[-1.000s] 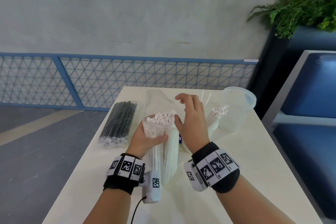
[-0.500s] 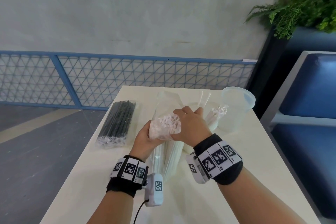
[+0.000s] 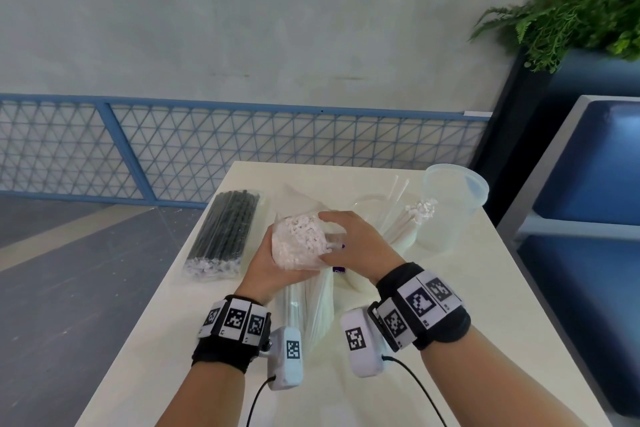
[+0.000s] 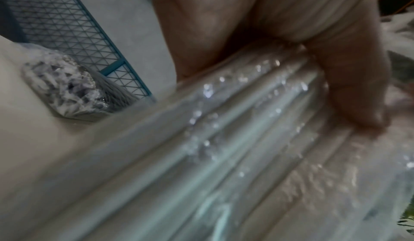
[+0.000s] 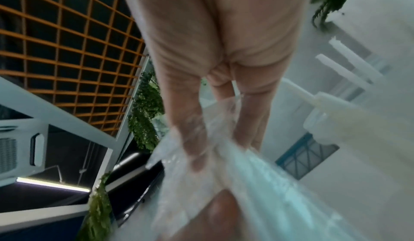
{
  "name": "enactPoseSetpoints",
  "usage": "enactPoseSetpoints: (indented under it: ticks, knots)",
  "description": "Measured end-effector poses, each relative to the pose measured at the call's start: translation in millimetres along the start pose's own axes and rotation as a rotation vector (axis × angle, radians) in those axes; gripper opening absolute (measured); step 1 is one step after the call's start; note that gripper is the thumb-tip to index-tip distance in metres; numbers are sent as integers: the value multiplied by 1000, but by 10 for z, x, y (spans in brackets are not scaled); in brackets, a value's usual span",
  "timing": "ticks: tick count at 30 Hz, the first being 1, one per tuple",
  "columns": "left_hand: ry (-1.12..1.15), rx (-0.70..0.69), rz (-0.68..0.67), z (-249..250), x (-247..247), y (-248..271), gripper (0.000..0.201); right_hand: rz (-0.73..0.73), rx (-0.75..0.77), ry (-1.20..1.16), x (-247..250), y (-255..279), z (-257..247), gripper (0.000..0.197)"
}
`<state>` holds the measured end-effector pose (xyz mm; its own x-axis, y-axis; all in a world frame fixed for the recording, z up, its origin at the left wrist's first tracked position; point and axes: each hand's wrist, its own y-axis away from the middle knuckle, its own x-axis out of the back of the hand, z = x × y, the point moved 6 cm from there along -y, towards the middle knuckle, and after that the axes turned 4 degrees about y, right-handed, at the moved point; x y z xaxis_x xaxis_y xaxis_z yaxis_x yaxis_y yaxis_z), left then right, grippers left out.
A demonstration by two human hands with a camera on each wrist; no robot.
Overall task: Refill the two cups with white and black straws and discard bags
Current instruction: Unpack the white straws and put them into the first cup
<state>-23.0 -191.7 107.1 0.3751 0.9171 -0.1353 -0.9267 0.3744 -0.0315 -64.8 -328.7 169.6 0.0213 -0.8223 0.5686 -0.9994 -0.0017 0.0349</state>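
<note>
Since a second ago your right hand (image 3: 349,246) has dropped from hovering over the straw tips to closing on the clear film at the top of the white straw bag (image 3: 301,253). Both grips are closed now: your left hand (image 3: 273,267) is wrapped round the bundle just below the tips, holding it upright and tilted over the worktop (image 3: 485,340), and the right fingers (image 5: 195,149) pinch the loose plastic. I'd keep the left squeeze firm so the straws don't slide, and peel the film down slowly instead of yanking. Further back, the black straw pack (image 3: 225,232) lies flat to the left, unopened by the look of it. Farthest right, one cup (image 3: 450,208) stands empty, with some white straws (image 3: 408,218) in the other beside it.
</note>
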Motion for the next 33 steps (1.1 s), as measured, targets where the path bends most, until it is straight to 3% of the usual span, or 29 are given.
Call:
enactPoseSetpoints:
  ticks: [4,6,9,14,16,20,24,33]
  knots:
    - [1,1,54,4,26,20,64,-3,42,387,-3,-47,59,61]
    - [-15,1,54,-10,33,14,64,-46,52,436,-54,-73,102,64]
    - [-28,22,46,-45,47,-3,65,-58,79,359,-105,-98,159,70]
    - [-35,64,54,-103,116,-11,67,173,184,129,-101,-17,157,58]
    - [-42,66,50,-117,121,-15,69,176,171,57,-112,-9,177,54]
    - [-93,53,69,-123,118,-37,65,106,124,169,-191,-79,252,60]
    - [-164,78,43,-175,123,-53,81,136,42,29,-218,-108,359,45]
    - [-210,23,16,-128,52,-67,75,258,40,-16,-335,-58,478,65]
